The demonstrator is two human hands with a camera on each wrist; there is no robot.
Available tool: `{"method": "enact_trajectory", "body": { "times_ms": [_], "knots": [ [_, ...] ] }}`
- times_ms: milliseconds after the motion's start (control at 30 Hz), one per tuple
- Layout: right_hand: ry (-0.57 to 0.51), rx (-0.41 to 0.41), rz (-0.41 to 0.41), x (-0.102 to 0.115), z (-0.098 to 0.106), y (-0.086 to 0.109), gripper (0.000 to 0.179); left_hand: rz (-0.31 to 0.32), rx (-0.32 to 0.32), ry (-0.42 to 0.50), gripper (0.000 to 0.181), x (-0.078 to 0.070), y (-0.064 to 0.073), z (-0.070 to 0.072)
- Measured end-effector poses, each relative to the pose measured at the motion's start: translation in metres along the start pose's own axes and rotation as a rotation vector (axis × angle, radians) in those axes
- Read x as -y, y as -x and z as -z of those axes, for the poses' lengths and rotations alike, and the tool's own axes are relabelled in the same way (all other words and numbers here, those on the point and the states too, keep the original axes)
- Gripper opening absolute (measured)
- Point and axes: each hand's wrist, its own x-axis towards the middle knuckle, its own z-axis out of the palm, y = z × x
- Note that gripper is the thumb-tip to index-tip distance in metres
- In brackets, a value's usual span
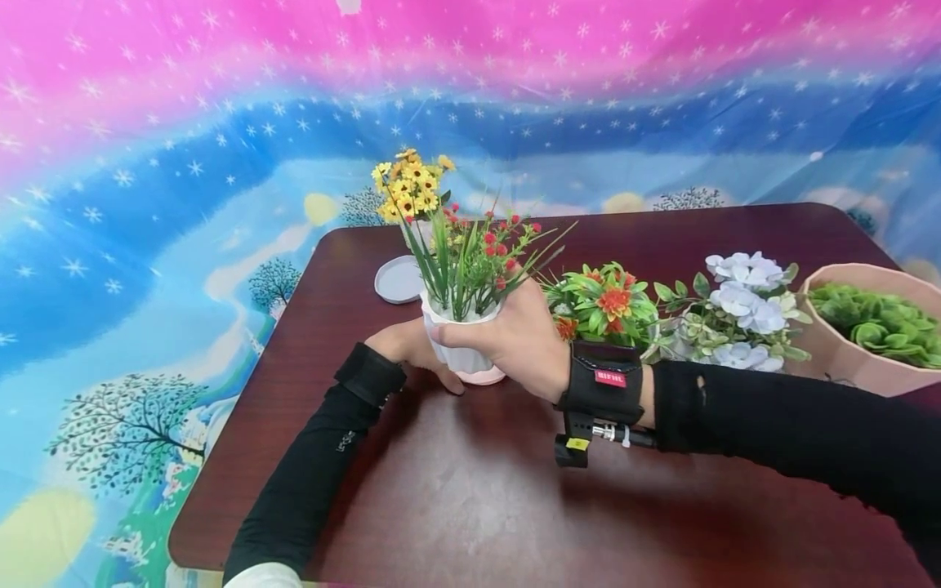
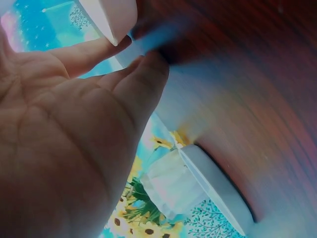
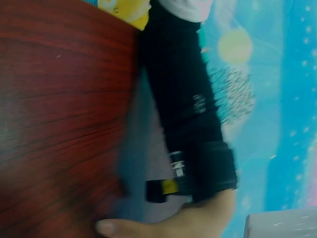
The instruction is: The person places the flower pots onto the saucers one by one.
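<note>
My right hand (image 1: 518,335) grips a white ribbed flowerpot (image 1: 463,359) by its upper side, thumb across the front near the rim. Grassy leaves and small red flowers (image 1: 492,245) grow from this pot. Under its base is a pale pink saucer (image 1: 481,376). My left hand (image 1: 419,347) is low at the left of the pot, partly hidden behind it. The left wrist view shows this hand's palm (image 2: 59,139), fingers fairly straight near the table, one fingertip by the edge of a pale pinkish dish (image 2: 114,17). Only the left forearm (image 3: 183,94) and left hand (image 3: 198,220) appear clearly in the right wrist view.
Behind stands a yellow-flowered plant (image 1: 412,188), with a round grey-white saucer (image 1: 399,279) near it. To the right are an orange-flowered plant (image 1: 613,302), a white-flowered plant (image 1: 746,302) and a pink pot (image 1: 838,351) of green leaves. All stand on the dark wooden table (image 1: 470,498).
</note>
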Motion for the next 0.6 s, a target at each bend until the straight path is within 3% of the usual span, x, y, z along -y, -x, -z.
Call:
{"method": "enact_trajectory", "body": {
  "times_ms": [300,467,600],
  "knots": [
    [0.08,-0.033,-0.073,-0.043,-0.006,-0.007,0.075,0.023,-0.038,0.062,0.103,0.003,-0.002,0.001],
    [0.123,-0.068,-0.094,-0.061,-0.009,-0.007,0.074,0.054,-0.058,0.02,0.101,0.003,-0.003,0.001],
    [0.132,-0.081,-0.043,-0.073,-0.01,-0.008,0.071,0.079,-0.069,-0.032,0.096,0.004,-0.003,0.001]
  ]
}}
